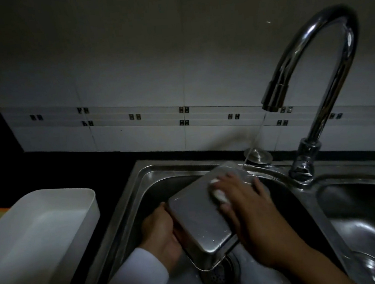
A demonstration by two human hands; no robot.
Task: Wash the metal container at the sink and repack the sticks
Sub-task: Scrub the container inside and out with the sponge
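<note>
A rectangular metal container (199, 219) is held upside down and tilted over the left sink basin (128, 208), its flat bottom facing me. My left hand (161, 232) grips its left edge from underneath. My right hand (249, 207) lies flat on the container's far right part, with white suds or a pale pad (220, 196) under its fingers. A thin stream of water (254, 141) falls from the tap (272, 100) onto the container's far end. No sticks are in view.
A white rectangular plastic tray (41, 238) stands on the dark counter left of the sink. A second basin (370, 222) lies to the right, behind the tap's base (304, 164). A drain strainer (216, 275) shows below the container. The tiled wall rises close behind.
</note>
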